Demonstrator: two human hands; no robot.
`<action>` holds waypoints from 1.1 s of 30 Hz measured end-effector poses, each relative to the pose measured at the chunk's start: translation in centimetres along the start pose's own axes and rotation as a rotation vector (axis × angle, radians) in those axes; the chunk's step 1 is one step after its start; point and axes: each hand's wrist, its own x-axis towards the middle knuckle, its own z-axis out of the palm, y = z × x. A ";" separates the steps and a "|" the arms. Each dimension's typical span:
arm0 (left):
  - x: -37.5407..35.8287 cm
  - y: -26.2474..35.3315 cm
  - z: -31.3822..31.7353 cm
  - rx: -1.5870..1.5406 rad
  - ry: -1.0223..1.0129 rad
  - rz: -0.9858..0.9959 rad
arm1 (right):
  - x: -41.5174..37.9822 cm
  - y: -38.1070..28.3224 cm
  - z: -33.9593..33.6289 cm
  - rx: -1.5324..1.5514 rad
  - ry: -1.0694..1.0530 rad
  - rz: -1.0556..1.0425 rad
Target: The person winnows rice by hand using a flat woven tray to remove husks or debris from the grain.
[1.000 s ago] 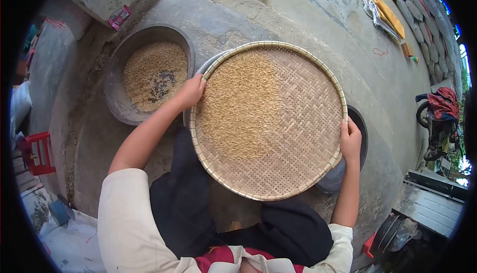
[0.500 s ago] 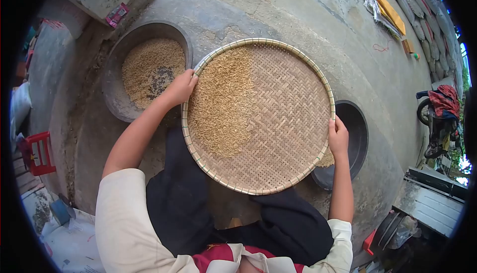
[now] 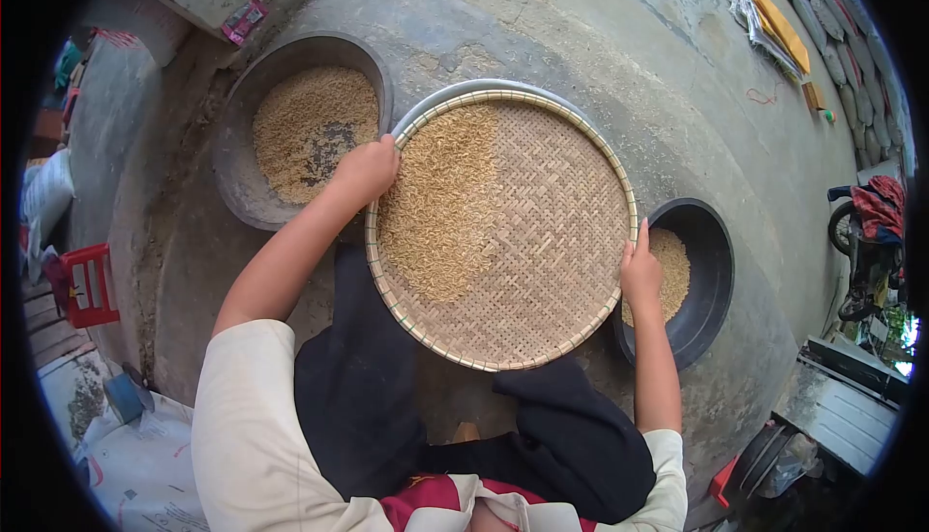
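Observation:
A round woven bamboo tray [image 3: 561, 232] is held level over my lap. Unhusked grain [image 3: 440, 203] covers its left part, while the weave on the right is bare. My left hand [image 3: 368, 170] is closed on the tray's upper left rim, and my right hand [image 3: 641, 271] grips the rim at the right. Part of a grey round rim [image 3: 503, 84] shows behind the tray's top edge. To the left stands a dark basin [image 3: 232, 169] with grain inside. Another black basin [image 3: 714, 290], also holding grain, sits behind my right hand.
Stacked sacks [image 3: 837, 39] line the far right. Folded sacks [image 3: 774, 29] lie on the concrete floor [image 3: 668, 97]. A motorbike [image 3: 861, 251] stands at the right, a red stool [image 3: 90, 285] at the left. A pink packet [image 3: 244, 21] rests at upper left.
The tray has shifted slightly and looks a little smaller, with both hands still on it. More of the right basin and its grain shows. A grey rim now appears behind the tray.

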 end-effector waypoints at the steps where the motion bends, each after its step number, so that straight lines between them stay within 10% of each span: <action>1: 0.2 -0.1 -0.3 0.003 -0.005 0.006 | 0.0 0.1 0.2 0.002 -0.002 0.008; 14: 6.7 5.3 0.9 0.061 -0.120 0.668 | 0.0 0.7 0.8 0.036 0.015 -0.016; 20: 7.6 5.8 1.9 0.073 -0.163 0.616 | 0.1 0.9 1.0 0.053 0.036 -0.021; 26: 7.6 5.2 0.3 -0.934 -0.548 0.038 | 0.1 0.8 0.9 0.059 0.024 -0.001; 33: 6.5 4.5 -0.4 -1.419 -0.722 -0.078 | 0.0 0.9 1.1 0.129 0.072 -0.036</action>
